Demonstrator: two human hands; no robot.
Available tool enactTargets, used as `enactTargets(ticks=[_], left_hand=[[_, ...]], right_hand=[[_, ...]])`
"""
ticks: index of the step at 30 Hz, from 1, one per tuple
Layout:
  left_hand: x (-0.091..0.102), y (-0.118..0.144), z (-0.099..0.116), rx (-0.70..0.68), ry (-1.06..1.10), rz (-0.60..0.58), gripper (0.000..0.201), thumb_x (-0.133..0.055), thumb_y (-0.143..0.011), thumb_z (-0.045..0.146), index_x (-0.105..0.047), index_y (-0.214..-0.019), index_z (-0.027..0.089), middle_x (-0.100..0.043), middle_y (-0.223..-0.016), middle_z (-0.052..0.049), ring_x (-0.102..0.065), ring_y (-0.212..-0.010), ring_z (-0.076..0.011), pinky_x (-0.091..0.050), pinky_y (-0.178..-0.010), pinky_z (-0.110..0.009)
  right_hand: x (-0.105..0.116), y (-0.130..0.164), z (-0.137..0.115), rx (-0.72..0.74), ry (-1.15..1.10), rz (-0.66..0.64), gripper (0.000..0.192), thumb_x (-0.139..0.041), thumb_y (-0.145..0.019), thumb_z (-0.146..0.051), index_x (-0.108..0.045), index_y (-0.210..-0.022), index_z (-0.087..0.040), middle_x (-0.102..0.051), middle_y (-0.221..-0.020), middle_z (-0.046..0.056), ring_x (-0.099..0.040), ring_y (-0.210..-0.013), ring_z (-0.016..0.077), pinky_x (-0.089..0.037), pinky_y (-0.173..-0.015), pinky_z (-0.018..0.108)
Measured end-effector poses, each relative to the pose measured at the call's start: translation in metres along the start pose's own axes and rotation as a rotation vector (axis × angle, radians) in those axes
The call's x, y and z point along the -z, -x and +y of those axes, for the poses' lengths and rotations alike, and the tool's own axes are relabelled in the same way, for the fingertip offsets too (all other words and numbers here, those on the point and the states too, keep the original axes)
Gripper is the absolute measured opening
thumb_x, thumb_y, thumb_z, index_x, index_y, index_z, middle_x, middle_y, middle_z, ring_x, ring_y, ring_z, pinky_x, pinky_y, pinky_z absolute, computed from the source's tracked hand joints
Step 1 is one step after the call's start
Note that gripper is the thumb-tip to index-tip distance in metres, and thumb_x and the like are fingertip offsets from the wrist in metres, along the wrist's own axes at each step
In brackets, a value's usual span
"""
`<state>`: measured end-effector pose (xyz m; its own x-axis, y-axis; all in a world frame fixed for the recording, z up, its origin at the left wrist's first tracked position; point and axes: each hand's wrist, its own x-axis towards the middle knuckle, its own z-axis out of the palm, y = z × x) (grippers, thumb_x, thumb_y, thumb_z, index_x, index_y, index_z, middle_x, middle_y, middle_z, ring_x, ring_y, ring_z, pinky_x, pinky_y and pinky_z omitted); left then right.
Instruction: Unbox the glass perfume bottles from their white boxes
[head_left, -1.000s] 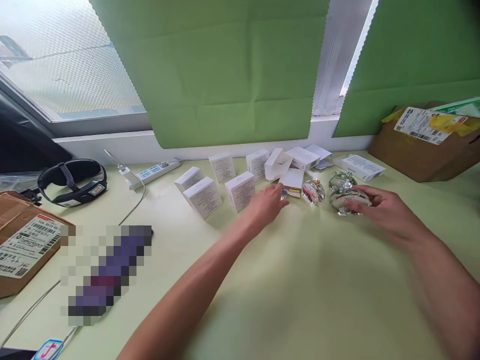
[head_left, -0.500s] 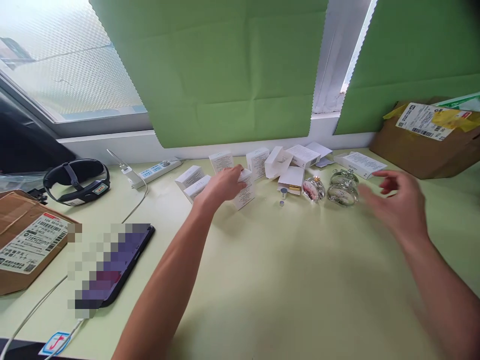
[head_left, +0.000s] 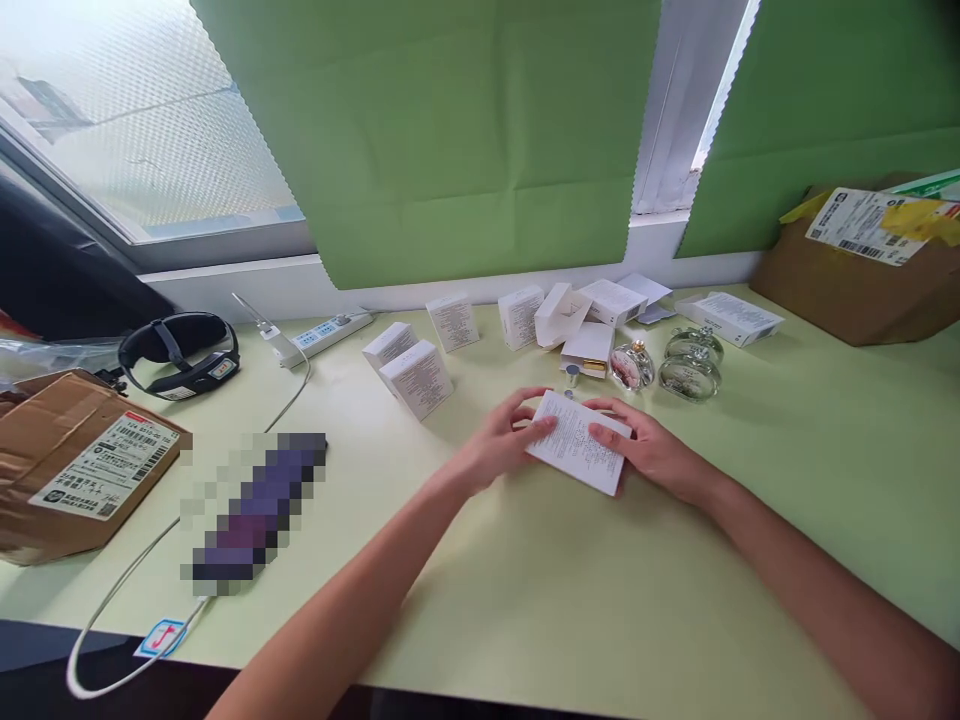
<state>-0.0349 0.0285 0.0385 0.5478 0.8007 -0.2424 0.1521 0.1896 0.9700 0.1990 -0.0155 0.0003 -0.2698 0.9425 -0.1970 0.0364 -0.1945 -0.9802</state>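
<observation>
Both hands hold one small white printed box [head_left: 576, 453] over the pale green table [head_left: 570, 600]. My left hand [head_left: 501, 443] grips its left end and my right hand [head_left: 649, 452] its right end. Behind it stand three round glass perfume bottles, one pinkish [head_left: 630, 366] and two clear [head_left: 688, 378]. A small silver cap [head_left: 571, 375] sits next to an opened white box [head_left: 586, 351]. Several more white boxes [head_left: 417, 377] stand in a row toward the window.
A cardboard parcel [head_left: 75, 470] lies at the left, another one [head_left: 862, 270] at the far right. A black head strap [head_left: 180, 350], a power strip [head_left: 326, 332] with white cable and a dark phone [head_left: 255, 505] lie left of centre.
My left hand took a white box from the row and brought it toward me. My right hand left the glass bottles and came in to hold the same box.
</observation>
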Motion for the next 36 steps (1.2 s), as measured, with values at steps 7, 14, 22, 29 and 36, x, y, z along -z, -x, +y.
enactTargets(ticks=[7,14,22,29,36], left_hand=[[-0.009,0.000,-0.030,-0.071,0.175,-0.036,0.053,-0.069,-0.087,0.052,-0.051,-0.130,0.027,-0.069,-0.125,-0.010,-0.069,-0.107,-0.0221,-0.055,-0.094,-0.038],[-0.004,0.004,-0.026,-0.039,0.107,-0.034,0.037,-0.054,-0.096,0.045,-0.051,-0.129,0.030,-0.068,-0.115,-0.005,-0.068,-0.102,-0.0189,-0.056,-0.090,-0.035],[-0.011,0.010,-0.026,-0.036,-0.094,-0.001,0.031,-0.030,-0.099,0.031,-0.046,-0.125,0.027,-0.059,-0.084,0.001,-0.061,-0.076,-0.0154,-0.055,-0.076,-0.031],[-0.004,0.002,-0.037,-0.293,-0.508,0.253,0.020,-0.047,-0.096,0.033,-0.060,-0.087,0.021,-0.053,-0.111,-0.005,-0.052,-0.102,-0.0195,-0.047,-0.086,-0.032],[-0.002,0.002,-0.040,-0.497,-0.603,0.202,0.013,-0.066,-0.090,0.025,-0.078,-0.093,0.029,-0.048,-0.123,-0.007,-0.046,-0.118,-0.0224,-0.042,-0.106,-0.040]], right_hand=[[0.015,-0.001,0.000,0.009,0.135,0.029,0.055,-0.066,-0.086,-0.058,-0.061,-0.131,-0.026,-0.067,-0.076,0.000,-0.062,-0.057,0.0153,-0.049,-0.041,0.024],[0.025,0.003,-0.003,-0.012,0.255,0.021,0.055,-0.060,-0.089,-0.061,-0.062,-0.133,-0.029,-0.072,-0.090,0.004,-0.066,-0.069,0.0193,-0.053,-0.051,0.029],[0.020,0.012,0.001,0.185,0.834,0.016,0.104,-0.084,-0.065,-0.061,-0.034,-0.155,-0.043,-0.043,-0.154,0.007,-0.037,-0.141,0.0412,-0.033,-0.114,0.061],[0.018,0.010,0.003,0.169,0.758,-0.054,0.094,-0.081,-0.070,-0.058,-0.034,-0.150,-0.045,-0.041,-0.150,0.005,-0.045,-0.136,0.0343,-0.042,-0.111,0.054],[0.018,0.010,0.001,0.167,0.744,-0.061,0.092,-0.082,-0.069,-0.057,-0.036,-0.147,-0.045,-0.043,-0.147,0.004,-0.046,-0.134,0.0327,-0.042,-0.112,0.052]])
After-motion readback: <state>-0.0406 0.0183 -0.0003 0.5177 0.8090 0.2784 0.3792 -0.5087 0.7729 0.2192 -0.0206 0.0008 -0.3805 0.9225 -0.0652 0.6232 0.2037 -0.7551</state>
